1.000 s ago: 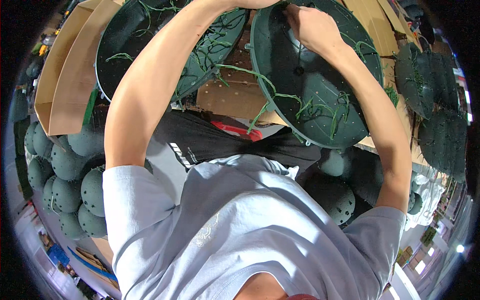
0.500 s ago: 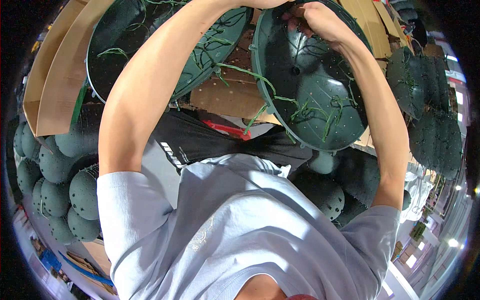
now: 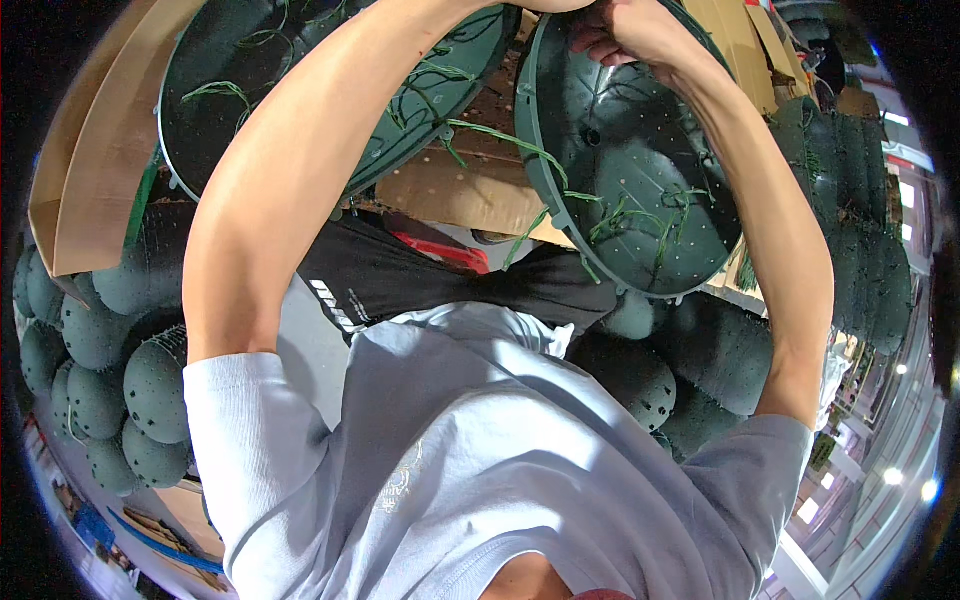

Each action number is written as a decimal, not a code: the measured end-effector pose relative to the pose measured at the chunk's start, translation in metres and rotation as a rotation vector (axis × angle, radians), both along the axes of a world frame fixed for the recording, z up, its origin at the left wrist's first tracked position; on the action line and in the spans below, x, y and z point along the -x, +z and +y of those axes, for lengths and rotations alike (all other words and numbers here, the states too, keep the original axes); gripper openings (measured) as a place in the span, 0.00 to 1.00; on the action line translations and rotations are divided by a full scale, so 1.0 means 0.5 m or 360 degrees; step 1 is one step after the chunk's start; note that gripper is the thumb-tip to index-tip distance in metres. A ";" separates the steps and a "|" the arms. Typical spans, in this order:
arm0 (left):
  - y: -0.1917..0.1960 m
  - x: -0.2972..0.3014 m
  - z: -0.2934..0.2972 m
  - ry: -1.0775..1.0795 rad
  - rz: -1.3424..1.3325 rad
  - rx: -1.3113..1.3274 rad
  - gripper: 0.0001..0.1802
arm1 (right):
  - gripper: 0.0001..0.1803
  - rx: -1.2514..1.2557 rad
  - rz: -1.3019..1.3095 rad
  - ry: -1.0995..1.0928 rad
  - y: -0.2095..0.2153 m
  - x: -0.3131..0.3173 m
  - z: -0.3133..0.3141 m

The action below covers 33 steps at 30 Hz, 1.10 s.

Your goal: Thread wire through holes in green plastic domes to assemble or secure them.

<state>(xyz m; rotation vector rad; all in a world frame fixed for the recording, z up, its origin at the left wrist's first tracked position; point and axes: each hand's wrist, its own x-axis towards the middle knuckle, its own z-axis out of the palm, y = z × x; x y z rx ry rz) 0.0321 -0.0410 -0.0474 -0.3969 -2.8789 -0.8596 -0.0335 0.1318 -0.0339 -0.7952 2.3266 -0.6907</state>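
Two dark green perforated half-shells with loose green strands stuck in their holes are held up in front of me. The left shell point(image 3: 300, 90) lies behind my left forearm. The right shell point(image 3: 640, 190) is tilted with its hollow side toward me. My right hand point(image 3: 635, 35) curls its fingers over that shell's upper rim. Only a sliver of my left hand point(image 3: 560, 5) shows at the top edge, close to where the two rims meet; its fingers are cut off.
Stacks of green perforated domes stand at the left point(image 3: 110, 390) and at the right point(image 3: 700, 360). An open cardboard box point(image 3: 90, 190) sits at the upper left. A brown board with holes point(image 3: 450, 190) lies beneath the shells.
Both hands have risen toward the top edge. The right shell has swung a little to the right and turned more on edge, and the left hand is now almost out of view.
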 end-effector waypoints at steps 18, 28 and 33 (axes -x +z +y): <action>-0.011 0.004 -0.013 -0.0127 0.0207 0.0117 0.21 | 0.09 -0.0384 0.1591 0.0392 -0.024 -0.065 0.059; 0.007 -0.005 -0.002 -0.0019 -0.0006 0.0055 0.21 | 0.12 0.0159 0.1670 0.0482 -0.085 -0.049 0.056; 0.004 -0.012 -0.016 -0.0120 0.0082 0.0161 0.21 | 0.17 0.0061 0.1396 0.0175 -0.062 -0.074 0.031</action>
